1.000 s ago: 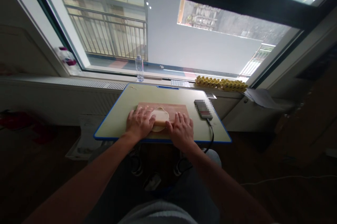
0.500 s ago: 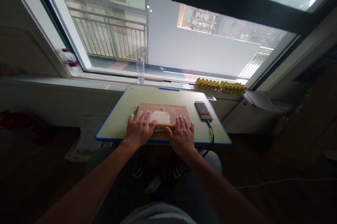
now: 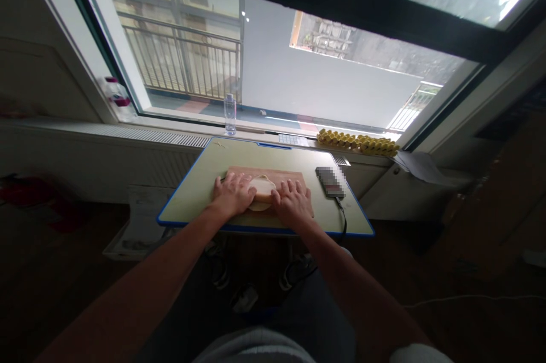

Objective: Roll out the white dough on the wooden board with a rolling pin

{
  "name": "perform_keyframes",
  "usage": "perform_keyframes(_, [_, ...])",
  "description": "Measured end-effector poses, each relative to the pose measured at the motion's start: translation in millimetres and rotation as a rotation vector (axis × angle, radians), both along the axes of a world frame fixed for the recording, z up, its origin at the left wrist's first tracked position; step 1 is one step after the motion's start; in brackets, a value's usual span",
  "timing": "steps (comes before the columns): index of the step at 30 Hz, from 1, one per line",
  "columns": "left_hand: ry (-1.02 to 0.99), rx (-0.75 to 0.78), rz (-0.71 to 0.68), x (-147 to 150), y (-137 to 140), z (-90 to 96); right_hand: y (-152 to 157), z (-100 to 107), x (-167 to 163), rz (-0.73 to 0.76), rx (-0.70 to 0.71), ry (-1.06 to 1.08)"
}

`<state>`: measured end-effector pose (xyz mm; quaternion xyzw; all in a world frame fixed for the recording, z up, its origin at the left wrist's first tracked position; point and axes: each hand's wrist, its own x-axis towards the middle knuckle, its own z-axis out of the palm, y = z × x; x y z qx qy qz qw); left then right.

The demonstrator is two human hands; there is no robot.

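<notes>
A flat sheet of pale dough point(image 3: 261, 185) lies on a wooden cutting board point(image 3: 284, 174). Across it runs a light wooden rolling pin point(image 3: 263, 197); only its middle shows, and both ends are hidden under my hands. My left hand point(image 3: 234, 193) is laid over the pin's left part, fingers pointing forward and thumb inward. Over the right part rests my right hand point(image 3: 293, 199), its fingers bent a little over the wood. A narrow strip of dough shows on the near side of the pin.
The board sits on a small pale table point(image 3: 191, 186) with a blue edge. A blurred-out dark device point(image 3: 330, 182) with a black cable point(image 3: 343, 218) lies at its right. On the windowsill stand a clear bottle point(image 3: 230, 115) and yellow egg trays point(image 3: 358, 143).
Both hands and the rolling pin have moved forward, away from me, over the dough. More dough now shows on the near side of the pin.
</notes>
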<state>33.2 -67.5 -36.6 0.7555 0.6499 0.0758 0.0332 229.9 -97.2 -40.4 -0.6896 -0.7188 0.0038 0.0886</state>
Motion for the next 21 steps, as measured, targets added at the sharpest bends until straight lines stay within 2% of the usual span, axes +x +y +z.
perform_keyframes(9, [0.005,-0.094,0.006,4,38,5.5,36,6,5,0.015,-0.07,0.005])
perform_keyframes(15, [0.027,-0.067,-0.012,2,38,2.0,49,14,4,0.043,-0.062,-0.014])
perform_keyframes(18, [0.072,-0.051,-0.069,2,37,4.4,51,18,3,0.087,-0.045,0.011])
perform_keyframes(21, [0.081,-0.065,-0.169,2,42,8.6,49,16,0,0.063,-0.052,0.059])
